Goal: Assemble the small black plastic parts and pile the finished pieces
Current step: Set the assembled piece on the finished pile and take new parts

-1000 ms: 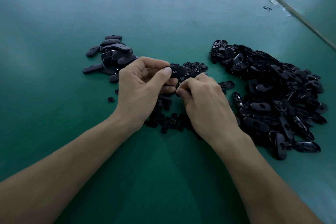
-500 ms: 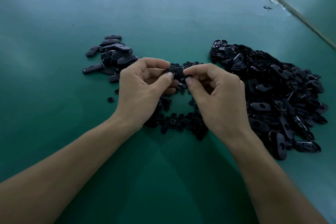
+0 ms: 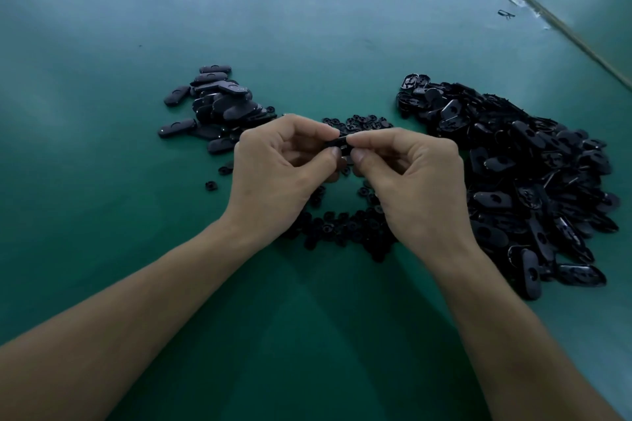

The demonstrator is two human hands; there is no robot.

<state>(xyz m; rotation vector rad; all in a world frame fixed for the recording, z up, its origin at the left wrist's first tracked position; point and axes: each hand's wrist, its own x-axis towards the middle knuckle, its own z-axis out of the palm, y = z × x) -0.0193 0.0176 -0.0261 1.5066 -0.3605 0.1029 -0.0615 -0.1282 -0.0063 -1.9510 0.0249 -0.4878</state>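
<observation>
Pinching one small black part (image 3: pixel 338 143) at both ends: my left hand (image 3: pixel 273 178) and right hand (image 3: pixel 413 184) each have fingers (image 3: pixel 376 138) clamped on it, held above the table (image 3: pixel 102 133). I judge it light, stiff and glossy, likely slippery, so I'd grip the end edges firmly. Finished pile (image 3: pixel 219 106) sits left of the fingers, loose shells (image 3: pixel 519 174) right, open table nearer me than the fingers.

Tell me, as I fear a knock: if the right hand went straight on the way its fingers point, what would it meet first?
The right hand points left at the black part it pinches; right behind that, probably the fingers of the left hand, which pinch the other end.
</observation>
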